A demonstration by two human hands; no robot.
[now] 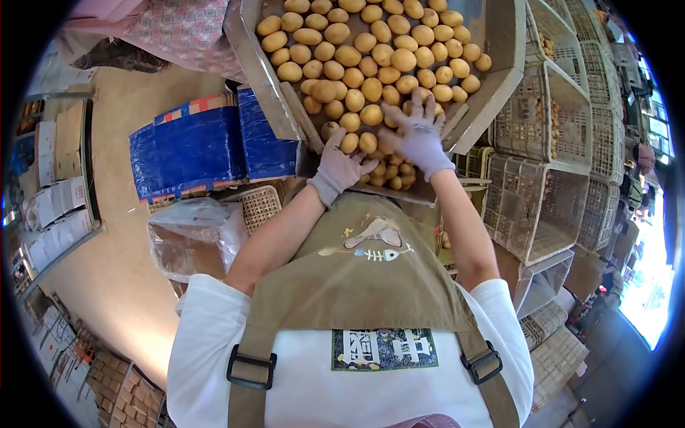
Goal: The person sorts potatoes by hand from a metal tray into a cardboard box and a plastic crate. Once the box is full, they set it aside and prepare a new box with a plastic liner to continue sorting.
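Before me, a grey-brown, high-walled tray [492, 107] narrows toward my apron, its bed spread with smooth, yellow-brown oval potatoes [382, 55]. They lie mostly in a single layer, many touching, between the slanting side walls.

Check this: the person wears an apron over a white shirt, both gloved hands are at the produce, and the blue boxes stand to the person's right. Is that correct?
Wrong side: the head view shows the blue boxes to the person's left. The apron, white shirt and gloved left hand and right hand at the produce are as stated.
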